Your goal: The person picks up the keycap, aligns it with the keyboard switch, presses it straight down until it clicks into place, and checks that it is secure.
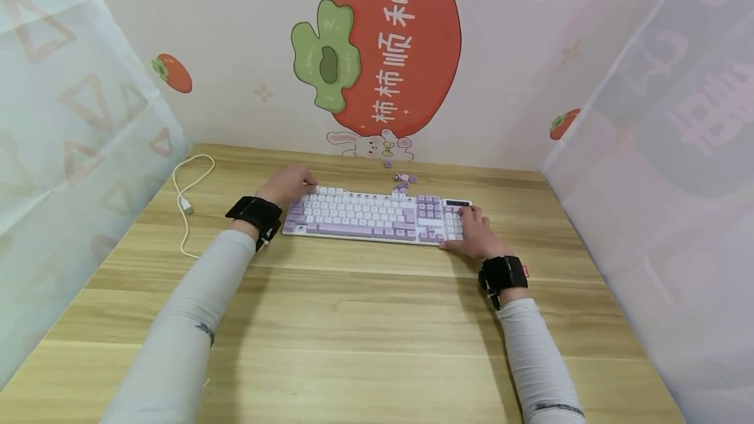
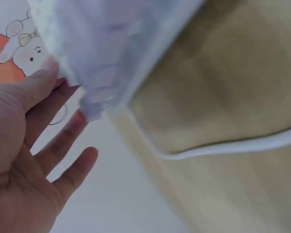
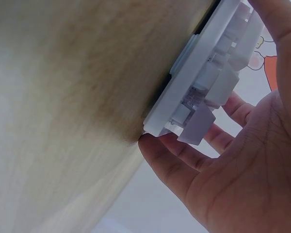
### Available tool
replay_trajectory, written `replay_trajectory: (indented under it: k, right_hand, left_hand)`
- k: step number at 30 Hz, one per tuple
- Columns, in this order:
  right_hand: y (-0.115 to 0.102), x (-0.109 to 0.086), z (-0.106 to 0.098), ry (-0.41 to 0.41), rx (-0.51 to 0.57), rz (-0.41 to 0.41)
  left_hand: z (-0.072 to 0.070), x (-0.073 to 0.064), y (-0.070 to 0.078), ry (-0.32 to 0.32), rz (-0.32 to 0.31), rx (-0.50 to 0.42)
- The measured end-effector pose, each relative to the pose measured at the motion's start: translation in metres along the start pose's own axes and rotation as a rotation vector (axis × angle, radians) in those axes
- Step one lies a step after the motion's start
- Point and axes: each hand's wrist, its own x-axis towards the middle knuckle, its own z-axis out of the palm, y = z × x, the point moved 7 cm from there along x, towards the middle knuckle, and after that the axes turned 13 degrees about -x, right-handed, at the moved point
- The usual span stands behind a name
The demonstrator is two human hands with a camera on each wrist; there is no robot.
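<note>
We see a pale wood-grain tabletop (image 1: 353,332) carrying everything, with a long white-and-lilac plastic keyboard (image 1: 362,214) set lengthwise across its far part, probably so that both ends are within reach. We judge that it is held at both ends because so long a body steadies best that way. The bare right hand (image 1: 480,235) spans the number-pad end, thumb at the near edge, other fingers bent over the far part, so that end sits between them. The bare left hand (image 1: 287,185) pinches the far left corner; its last two fingers are spread apart. A thin white cable with a plug (image 1: 179,195) lies loosely to the left. Small lilac and white keycaps (image 1: 403,185) lie by the far edge, touched by neither hand.
</note>
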Motion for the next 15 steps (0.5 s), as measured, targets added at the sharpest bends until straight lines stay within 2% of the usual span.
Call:
replay_trajectory:
  k: [4,7,9,11,15]
  right_hand:
    - [0.001,0.001,0.000,0.001,0.000,-0.006]
    - [0.002,0.002,-0.001,0.002,0.008,-0.009]
    - [0.003,0.001,-0.001,0.002,0.008,-0.007]
    - [0.002,0.001,-0.001,-0.002,0.004,-0.002]
    - [-0.001,-0.001,-0.003,-0.002,0.005,-0.004]
  left_hand:
    - [0.001,0.001,0.000,0.019,0.003,0.000]
    - [0.001,0.005,0.007,0.019,0.035,0.068]
    - [0.005,0.006,0.012,0.008,0.038,0.155]
    - [0.011,0.003,0.018,-0.015,0.030,0.290]
    - [0.023,-0.011,0.035,-0.027,0.020,0.504]
